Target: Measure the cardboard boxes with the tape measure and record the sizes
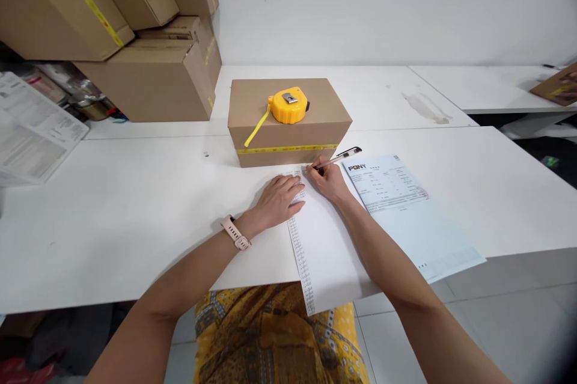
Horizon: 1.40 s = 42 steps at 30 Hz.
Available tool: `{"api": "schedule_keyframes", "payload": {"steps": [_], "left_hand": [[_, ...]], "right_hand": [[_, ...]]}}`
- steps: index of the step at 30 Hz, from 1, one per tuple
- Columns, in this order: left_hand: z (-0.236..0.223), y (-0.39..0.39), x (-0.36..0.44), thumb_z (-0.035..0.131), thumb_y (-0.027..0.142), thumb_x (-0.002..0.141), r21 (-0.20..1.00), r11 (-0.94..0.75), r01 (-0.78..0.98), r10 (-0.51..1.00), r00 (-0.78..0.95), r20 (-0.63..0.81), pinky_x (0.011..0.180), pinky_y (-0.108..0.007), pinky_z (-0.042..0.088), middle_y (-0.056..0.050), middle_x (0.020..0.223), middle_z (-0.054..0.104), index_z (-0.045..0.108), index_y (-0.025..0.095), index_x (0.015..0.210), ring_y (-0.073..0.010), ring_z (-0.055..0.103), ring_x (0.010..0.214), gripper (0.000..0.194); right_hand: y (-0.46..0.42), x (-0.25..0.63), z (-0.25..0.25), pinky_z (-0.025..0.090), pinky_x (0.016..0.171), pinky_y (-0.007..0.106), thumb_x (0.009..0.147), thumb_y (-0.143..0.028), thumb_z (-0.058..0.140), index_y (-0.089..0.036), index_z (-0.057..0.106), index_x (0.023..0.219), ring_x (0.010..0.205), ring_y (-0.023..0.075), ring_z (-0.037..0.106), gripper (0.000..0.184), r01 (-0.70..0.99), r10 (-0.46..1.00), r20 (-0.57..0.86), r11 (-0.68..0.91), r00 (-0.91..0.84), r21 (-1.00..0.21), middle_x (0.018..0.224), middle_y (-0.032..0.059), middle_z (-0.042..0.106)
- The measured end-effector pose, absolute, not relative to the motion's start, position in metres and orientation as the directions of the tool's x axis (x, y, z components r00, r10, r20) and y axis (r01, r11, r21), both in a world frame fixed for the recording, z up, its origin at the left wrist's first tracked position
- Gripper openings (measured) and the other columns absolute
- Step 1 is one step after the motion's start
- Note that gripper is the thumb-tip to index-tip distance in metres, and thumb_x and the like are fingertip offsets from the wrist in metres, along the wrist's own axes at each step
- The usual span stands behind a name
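Observation:
My right hand (328,178) is closed round a pen (339,157), its tip on the top of a white sheet (324,246) with a printed column down its left edge. My left hand (278,199) lies flat on that sheet, fingers stretched out, a pink watch on the wrist. A pale blue printed form (406,210) lies just right of the sheet. Right behind my hands stands a small cardboard box (288,122) with yellow tape along its front. On its lid rests a yellow tape measure (288,105), its tape hanging down the box's left front.
Large cardboard boxes (153,71) are stacked at the back left on the white table (112,204). Printed papers (31,125) lie at the far left. A second table (487,86) stands at the back right, where another person's hand holds a cardboard piece (556,86).

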<state>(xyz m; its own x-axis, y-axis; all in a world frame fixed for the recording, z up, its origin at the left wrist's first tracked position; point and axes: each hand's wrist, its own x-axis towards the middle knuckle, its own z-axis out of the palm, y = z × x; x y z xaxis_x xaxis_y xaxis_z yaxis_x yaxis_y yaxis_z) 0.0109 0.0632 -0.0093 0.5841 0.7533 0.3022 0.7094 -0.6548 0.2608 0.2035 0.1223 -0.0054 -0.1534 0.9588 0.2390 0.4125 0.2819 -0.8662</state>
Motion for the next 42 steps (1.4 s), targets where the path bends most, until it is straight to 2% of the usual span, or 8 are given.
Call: {"api": "schedule_keyframes", "payload": {"steps": [19,24,42], "left_hand": [[-0.0088,0.0627,0.0111,0.061,0.03,0.096,0.271,-0.647,0.712,0.761,0.582,0.287,0.113,-0.051,0.043,-0.017,0.139,0.062,0.064,0.014,0.128,-0.0314,0.057,0.13,0.036],[-0.01,0.0631,0.0106,0.059,0.031,0.096,0.271,-0.651,0.709,0.758,0.583,0.294,0.113,-0.052,0.043,-0.015,0.141,0.062,0.063,0.017,0.128,-0.031,0.057,0.131,0.035],[-0.0121,0.0636,0.0102,0.059,0.032,0.097,0.229,-0.661,0.715,0.745,0.588,0.315,0.113,-0.049,0.043,-0.015,0.139,0.063,0.064,0.014,0.126,-0.0301,0.058,0.129,0.035]], "right_hand": [[0.1228,0.2031,-0.0071,0.028,0.055,0.031,0.082,-0.038,0.06,-0.025,0.046,0.074,0.054,0.0131,0.038,0.021,0.379,0.97,0.216,0.242,-0.112,-0.893,0.055,-0.0051,0.043],[0.1223,0.2029,-0.005,0.028,0.056,0.031,0.082,-0.04,0.06,-0.025,0.046,0.074,0.055,0.0136,0.038,0.022,0.402,0.969,0.22,0.247,-0.112,-0.882,0.055,-0.0045,0.044],[0.1246,0.2033,-0.0101,0.031,0.058,0.031,0.08,-0.034,0.059,-0.025,0.046,0.075,0.056,0.0134,0.041,0.017,0.353,0.969,0.216,0.246,-0.121,-0.903,0.058,-0.0051,0.045]]}}
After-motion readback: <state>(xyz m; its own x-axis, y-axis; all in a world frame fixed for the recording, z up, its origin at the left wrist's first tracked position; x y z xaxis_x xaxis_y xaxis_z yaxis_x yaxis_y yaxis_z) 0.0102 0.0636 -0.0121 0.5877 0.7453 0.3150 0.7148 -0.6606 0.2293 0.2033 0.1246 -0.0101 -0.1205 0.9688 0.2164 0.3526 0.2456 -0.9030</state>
